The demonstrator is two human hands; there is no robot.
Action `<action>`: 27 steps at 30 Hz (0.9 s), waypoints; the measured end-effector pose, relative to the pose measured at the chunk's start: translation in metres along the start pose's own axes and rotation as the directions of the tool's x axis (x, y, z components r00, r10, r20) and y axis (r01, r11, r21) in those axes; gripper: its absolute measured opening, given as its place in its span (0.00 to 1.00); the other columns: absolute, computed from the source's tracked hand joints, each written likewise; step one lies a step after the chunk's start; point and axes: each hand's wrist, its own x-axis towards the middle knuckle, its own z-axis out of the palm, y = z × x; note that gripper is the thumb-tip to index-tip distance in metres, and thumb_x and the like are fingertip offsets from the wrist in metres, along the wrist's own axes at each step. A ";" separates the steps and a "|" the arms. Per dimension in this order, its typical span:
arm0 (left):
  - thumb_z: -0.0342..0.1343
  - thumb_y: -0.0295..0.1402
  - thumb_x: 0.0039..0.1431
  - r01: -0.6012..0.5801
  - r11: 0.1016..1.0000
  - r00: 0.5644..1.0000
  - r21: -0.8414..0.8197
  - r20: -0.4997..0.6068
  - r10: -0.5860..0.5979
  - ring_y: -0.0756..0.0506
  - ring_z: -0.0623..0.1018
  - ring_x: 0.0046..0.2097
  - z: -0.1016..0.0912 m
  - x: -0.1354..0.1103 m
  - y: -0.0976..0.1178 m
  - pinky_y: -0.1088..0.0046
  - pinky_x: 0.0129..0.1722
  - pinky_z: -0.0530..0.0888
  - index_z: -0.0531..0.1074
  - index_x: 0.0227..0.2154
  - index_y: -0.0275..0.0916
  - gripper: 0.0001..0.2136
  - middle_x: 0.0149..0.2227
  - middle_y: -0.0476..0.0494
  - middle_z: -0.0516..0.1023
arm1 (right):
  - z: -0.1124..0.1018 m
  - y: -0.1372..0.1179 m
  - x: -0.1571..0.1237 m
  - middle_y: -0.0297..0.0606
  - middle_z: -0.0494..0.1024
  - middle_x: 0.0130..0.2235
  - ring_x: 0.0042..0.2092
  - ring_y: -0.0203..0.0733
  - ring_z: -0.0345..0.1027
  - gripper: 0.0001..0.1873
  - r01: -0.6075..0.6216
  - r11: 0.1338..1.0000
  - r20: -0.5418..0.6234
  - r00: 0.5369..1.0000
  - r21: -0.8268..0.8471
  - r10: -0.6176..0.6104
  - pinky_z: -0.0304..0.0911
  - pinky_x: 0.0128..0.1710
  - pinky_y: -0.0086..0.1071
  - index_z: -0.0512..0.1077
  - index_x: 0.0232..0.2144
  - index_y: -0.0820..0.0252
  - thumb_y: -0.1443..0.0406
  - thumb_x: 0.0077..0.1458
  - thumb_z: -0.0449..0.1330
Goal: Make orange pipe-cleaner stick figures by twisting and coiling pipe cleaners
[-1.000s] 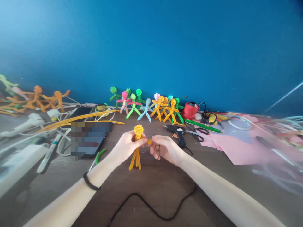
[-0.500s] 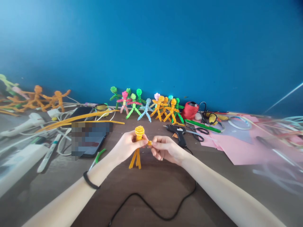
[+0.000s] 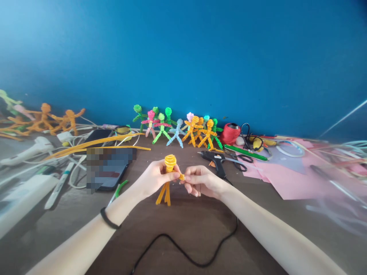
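Above the middle of the brown table I hold an orange-yellow pipe cleaner figure (image 3: 170, 162) upright. It has a round coiled head, and several straight pipe cleaner ends (image 3: 164, 194) hang below. My left hand (image 3: 156, 176) is closed around its body, thumb in front, hiding most of the torso. The fingertips of my right hand (image 3: 200, 180) pinch the coiled arm (image 3: 182, 177) that sticks out to the right. The other fingers of that hand are curled beneath.
Finished pipe cleaner figures (image 3: 162, 128) stand along the blue wall. Right of my hands lie a glue gun (image 3: 218, 162), its black cord (image 3: 183, 250), scissors (image 3: 243, 162) and pink paper (image 3: 292, 179). To the left are a phone (image 3: 113, 170), loose orange pipe cleaners (image 3: 97, 144) and a marker (image 3: 59, 186).
Both hands and the figure have dipped very slightly. The figure's coiled arm now points a little lower, and my right fingers have shifted with it.
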 end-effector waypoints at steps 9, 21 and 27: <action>0.57 0.29 0.45 0.011 1.000 1.000 0.029 0.009 -0.011 0.51 0.70 0.28 0.001 -0.001 0.001 0.74 0.32 0.67 0.68 0.25 0.36 0.04 0.23 0.52 0.71 | 0.001 -0.002 -0.002 0.35 0.74 0.20 0.16 0.27 0.62 0.05 -0.001 0.999 0.006 1.000 -0.052 0.002 0.55 0.15 0.20 0.71 0.27 0.68 0.69 0.48 0.59; 0.58 0.32 0.44 0.010 0.999 1.000 0.039 -0.003 -0.009 0.51 0.70 0.27 0.002 -0.002 0.003 0.74 0.31 0.67 0.68 0.24 0.36 0.06 0.23 0.51 0.70 | 0.006 -0.004 -0.002 0.32 0.72 0.18 0.16 0.26 0.60 0.05 0.011 0.993 -0.043 0.999 -0.117 -0.016 0.53 0.14 0.20 0.69 0.25 0.67 0.67 0.47 0.59; 0.59 0.31 0.44 0.012 1.000 1.000 0.012 0.018 -0.012 0.51 0.69 0.27 0.003 -0.001 0.003 0.75 0.30 0.67 0.68 0.24 0.36 0.05 0.23 0.52 0.70 | 0.007 -0.005 -0.003 0.32 0.71 0.17 0.15 0.26 0.58 0.06 0.002 0.989 -0.070 0.997 -0.149 -0.013 0.52 0.13 0.20 0.68 0.23 0.67 0.67 0.46 0.59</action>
